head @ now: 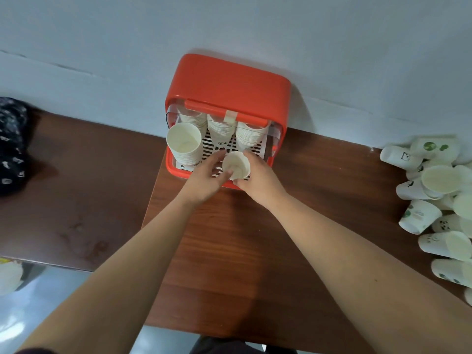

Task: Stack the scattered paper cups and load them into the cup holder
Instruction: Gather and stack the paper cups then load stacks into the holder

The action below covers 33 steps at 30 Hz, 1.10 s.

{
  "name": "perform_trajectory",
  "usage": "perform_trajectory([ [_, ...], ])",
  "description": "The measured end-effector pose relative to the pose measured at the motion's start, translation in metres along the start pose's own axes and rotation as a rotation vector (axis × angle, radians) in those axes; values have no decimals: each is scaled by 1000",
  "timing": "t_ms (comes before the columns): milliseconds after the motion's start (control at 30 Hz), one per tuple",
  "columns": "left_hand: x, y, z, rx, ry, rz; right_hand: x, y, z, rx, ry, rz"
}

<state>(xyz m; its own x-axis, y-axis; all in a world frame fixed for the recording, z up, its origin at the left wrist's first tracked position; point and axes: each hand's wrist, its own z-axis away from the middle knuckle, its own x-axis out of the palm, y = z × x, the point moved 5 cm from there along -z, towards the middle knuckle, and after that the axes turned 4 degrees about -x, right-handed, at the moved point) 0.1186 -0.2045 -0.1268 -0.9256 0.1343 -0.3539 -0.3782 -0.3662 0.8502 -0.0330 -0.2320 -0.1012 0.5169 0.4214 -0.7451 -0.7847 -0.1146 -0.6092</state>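
An orange cup holder [224, 80] stands against the wall on the wooden table, its front open. Inside it sit several stacks of white paper cups; the nearest stack [184, 145] at the left has its mouth facing me. At the holder's front edge both hands hold a paper cup stack [236, 165], its mouth towards me. My left hand [207, 178] has its thumb at the rim and fingers behind the stack. My right hand [258, 176] grips it from the right side. A heap of scattered paper cups [434, 198] lies at the far right of the table.
The wooden table [242, 251] runs from the holder towards me. A lower dark brown surface [76, 180] extends to the left, with a dark patterned object [11, 144] on it. A white wall rises behind the holder.
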Motion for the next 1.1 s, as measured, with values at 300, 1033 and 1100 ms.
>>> perform_trajectory([
  [300, 4, 2, 4, 70, 76, -182, 9, 9, 5, 29, 70, -119],
  [1033, 311, 131, 146, 307, -355, -581, -183, 276, 412, 505, 439, 37],
  [1100, 363, 151, 161, 363, -408, -586, -193, 305, 456, 573, 501, 4],
])
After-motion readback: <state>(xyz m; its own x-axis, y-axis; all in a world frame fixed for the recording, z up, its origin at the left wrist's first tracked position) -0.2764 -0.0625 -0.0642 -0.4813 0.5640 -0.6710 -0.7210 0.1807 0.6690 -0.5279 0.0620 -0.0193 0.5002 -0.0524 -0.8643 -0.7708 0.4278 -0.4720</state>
